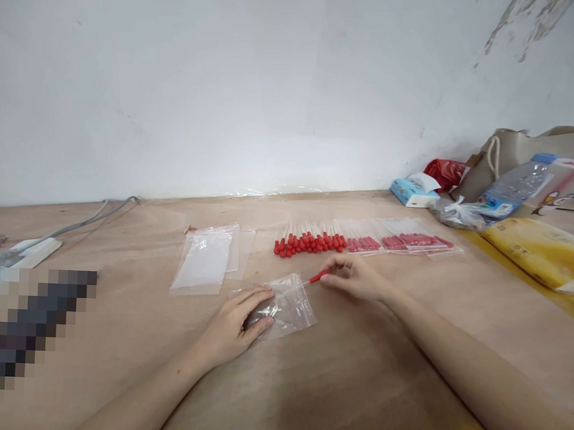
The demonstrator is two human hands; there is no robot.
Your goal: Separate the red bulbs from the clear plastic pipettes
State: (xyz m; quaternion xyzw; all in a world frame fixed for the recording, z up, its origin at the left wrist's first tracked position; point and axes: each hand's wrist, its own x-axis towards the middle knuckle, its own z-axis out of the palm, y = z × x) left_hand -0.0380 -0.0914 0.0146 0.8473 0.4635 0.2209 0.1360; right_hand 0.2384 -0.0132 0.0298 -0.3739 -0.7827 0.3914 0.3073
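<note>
The left hand (237, 324) lies flat on a small clear bag (290, 307), with its fingers spread out and pressing the bag down on the wooden table (356, 383); it grips nothing. Just past those fingers, the right hand (353, 278) has its finger and thumb pinched shut on the red tip of a thin dropper (318, 277), and the clear end pokes into the mouth of the bag. To do this well, I think the flat hand should keep the bag from sliding while the pinching fingers push the dropper in straight and slowly, so the thin end does not bend or catch. Beyond the right fingers lies a row of loose red droppers (309, 242), with filled packs (416, 241) beside them. Beyond the left fingers sits a stack of empty bags (206, 262). Far off to the right are a water bottle (516, 187) and a tan bag (518, 152) against the white wall (226, 79).
</note>
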